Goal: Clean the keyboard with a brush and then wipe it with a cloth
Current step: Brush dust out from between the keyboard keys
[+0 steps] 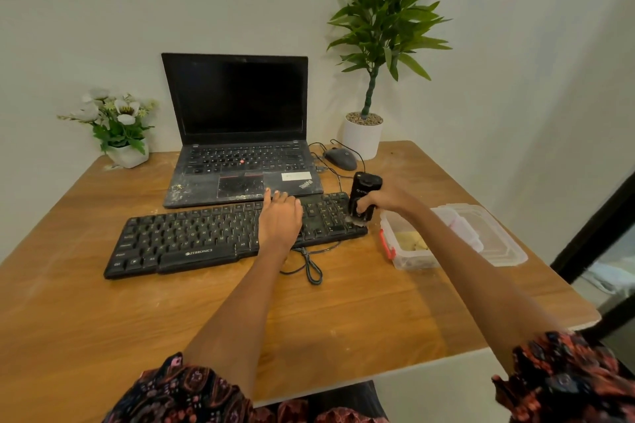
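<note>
A black Zebronics keyboard (192,240) lies across the wooden table (103,312), its cable looped at the front. My left hand (279,220) rests flat on the keys right of the middle, fingers spread toward the laptop. My right hand (381,200) grips a black brush tool (364,194) held upright, its pale bristles touching the keyboard's far right end by the number pad. No cloth can be made out for sure; something yellowish lies inside the plastic box (409,244).
An open dusty laptop (240,148) stands behind the keyboard, a wired mouse (341,159) to its right. The clear plastic box with a red clasp and its lid (488,233) sit right of the keyboard. A flower pot (127,154) and a potted plant (363,137) stand at the back corners.
</note>
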